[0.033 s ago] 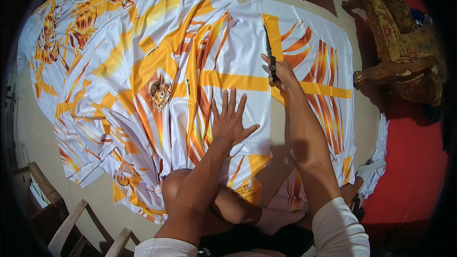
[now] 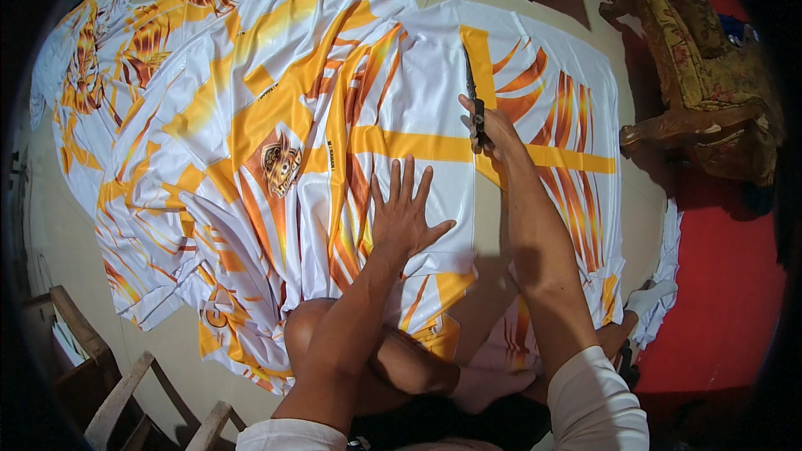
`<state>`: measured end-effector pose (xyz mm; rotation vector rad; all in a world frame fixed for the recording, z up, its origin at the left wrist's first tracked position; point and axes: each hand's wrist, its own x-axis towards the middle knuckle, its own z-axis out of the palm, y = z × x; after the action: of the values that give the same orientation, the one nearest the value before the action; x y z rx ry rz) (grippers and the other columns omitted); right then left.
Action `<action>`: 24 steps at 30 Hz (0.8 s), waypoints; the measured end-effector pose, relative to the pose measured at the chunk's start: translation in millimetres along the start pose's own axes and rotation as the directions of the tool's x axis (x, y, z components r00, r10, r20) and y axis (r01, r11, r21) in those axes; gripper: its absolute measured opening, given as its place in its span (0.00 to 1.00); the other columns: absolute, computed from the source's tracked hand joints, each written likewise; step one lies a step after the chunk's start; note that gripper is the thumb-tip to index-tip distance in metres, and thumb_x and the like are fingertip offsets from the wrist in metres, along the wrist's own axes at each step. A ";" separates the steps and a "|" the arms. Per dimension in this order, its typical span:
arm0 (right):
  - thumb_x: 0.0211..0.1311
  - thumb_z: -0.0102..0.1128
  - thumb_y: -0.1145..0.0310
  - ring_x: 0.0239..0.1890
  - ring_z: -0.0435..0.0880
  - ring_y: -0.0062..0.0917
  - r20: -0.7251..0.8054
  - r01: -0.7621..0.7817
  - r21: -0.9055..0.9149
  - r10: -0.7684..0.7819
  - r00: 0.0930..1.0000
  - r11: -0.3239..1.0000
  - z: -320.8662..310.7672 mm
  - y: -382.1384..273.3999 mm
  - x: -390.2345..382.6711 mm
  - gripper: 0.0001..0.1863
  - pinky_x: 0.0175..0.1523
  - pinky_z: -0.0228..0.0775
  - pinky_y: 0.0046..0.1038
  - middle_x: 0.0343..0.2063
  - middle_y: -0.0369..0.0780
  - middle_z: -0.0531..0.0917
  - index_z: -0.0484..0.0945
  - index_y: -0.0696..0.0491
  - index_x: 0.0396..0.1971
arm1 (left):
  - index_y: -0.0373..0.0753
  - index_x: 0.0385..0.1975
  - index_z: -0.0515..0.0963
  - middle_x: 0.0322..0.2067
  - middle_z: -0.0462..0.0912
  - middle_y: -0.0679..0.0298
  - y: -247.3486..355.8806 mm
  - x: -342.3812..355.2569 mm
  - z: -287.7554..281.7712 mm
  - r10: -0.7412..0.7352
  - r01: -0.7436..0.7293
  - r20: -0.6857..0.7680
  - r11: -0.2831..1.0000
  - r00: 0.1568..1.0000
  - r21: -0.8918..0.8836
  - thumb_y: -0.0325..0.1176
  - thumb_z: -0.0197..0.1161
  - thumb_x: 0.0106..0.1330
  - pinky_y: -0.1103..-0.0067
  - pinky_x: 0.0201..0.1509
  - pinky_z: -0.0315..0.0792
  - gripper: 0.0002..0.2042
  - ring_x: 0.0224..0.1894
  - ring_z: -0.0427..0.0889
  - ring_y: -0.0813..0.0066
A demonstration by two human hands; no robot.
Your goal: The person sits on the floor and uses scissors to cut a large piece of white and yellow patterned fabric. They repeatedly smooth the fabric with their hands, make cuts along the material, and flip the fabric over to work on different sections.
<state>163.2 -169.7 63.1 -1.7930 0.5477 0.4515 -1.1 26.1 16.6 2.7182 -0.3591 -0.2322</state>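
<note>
A wide sheet of white fabric (image 2: 434, 75) printed with yellow bands and orange flame shapes lies spread on the floor. My left hand (image 2: 407, 215) presses flat on it, fingers spread, just below a yellow cross band. In my right hand (image 2: 499, 131) is a pair of dark scissors (image 2: 470, 75), its blades pointing away from me along the left edge of a yellow strip (image 2: 479, 54). Nearer to me than the scissors, the fabric is parted and the floor shows in the gap. The blades look close together, and part of the handle is hidden by my fingers.
More printed fabric (image 2: 192, 108) lies rumpled in a large heap on the left. At right stands a carved wooden chair (image 2: 702, 117) with patterned upholstery, beside a red floor covering (image 2: 718, 301). Wooden furniture legs (image 2: 125, 397) rise at lower left. My folded legs border the fabric.
</note>
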 end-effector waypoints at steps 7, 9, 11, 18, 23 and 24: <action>0.54 0.70 0.33 0.10 0.72 0.16 0.061 -0.072 0.085 0.067 0.996 0.994 -3.5 -10.5 11.3 0.31 0.13 0.56 0.18 0.12 0.30 0.71 0.69 0.45 0.18 | 0.49 0.79 0.51 0.80 0.39 0.52 -0.3 -0.6 4.0 0.001 -0.001 -0.006 1.000 1.000 -0.007 0.77 0.55 0.56 0.41 0.77 0.25 0.54 0.82 0.34 0.51; 0.54 0.70 0.34 0.10 0.71 0.16 0.049 -0.070 0.101 0.065 0.997 0.992 -1.1 -11.5 11.9 0.31 0.14 0.55 0.18 0.12 0.30 0.71 0.69 0.46 0.18 | 0.50 0.79 0.51 0.80 0.39 0.52 -1.3 -0.6 3.9 -0.002 0.002 -0.003 1.000 1.000 -0.001 0.77 0.54 0.56 0.41 0.77 0.25 0.54 0.82 0.33 0.52; 0.54 0.72 0.36 0.09 0.69 0.15 0.041 -0.060 0.089 0.056 0.998 0.994 -0.8 -11.4 13.5 0.30 0.14 0.55 0.18 0.13 0.30 0.71 0.70 0.47 0.19 | 0.50 0.79 0.51 0.80 0.39 0.52 -1.8 -1.2 3.5 -0.005 0.005 -0.007 1.000 1.000 0.006 0.78 0.54 0.56 0.42 0.77 0.25 0.54 0.82 0.33 0.52; 0.52 0.78 0.42 0.10 0.66 0.14 -0.019 0.007 0.108 -0.005 1.000 0.994 -3.4 -2.2 22.9 0.28 0.15 0.57 0.20 0.16 0.30 0.72 0.74 0.51 0.21 | 0.50 0.79 0.51 0.80 0.40 0.52 -1.5 1.2 5.8 -0.001 0.001 -0.022 1.000 1.000 -0.014 0.77 0.54 0.56 0.41 0.77 0.24 0.54 0.82 0.34 0.51; 0.54 0.70 0.31 0.10 0.72 0.16 0.080 -0.046 0.076 0.040 0.996 0.996 -13.6 -12.2 30.6 0.32 0.16 0.57 0.17 0.11 0.29 0.71 0.69 0.45 0.18 | 0.50 0.79 0.52 0.80 0.40 0.52 1.2 1.2 1.3 0.002 -0.002 -0.015 0.999 1.000 -0.033 0.77 0.55 0.56 0.41 0.77 0.25 0.54 0.82 0.34 0.51; 0.53 0.69 0.31 0.10 0.72 0.16 0.106 -0.086 0.084 0.077 0.991 0.993 -13.3 -14.3 32.7 0.32 0.16 0.57 0.17 0.11 0.29 0.71 0.69 0.44 0.18 | 0.50 0.79 0.52 0.80 0.40 0.51 0.7 0.8 1.7 0.001 -0.002 -0.013 1.000 1.000 -0.030 0.77 0.55 0.56 0.41 0.77 0.25 0.54 0.82 0.34 0.51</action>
<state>198.5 -183.5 59.6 -1.6579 0.5623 0.5643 -0.8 24.6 15.2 2.6882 -0.3510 -0.2178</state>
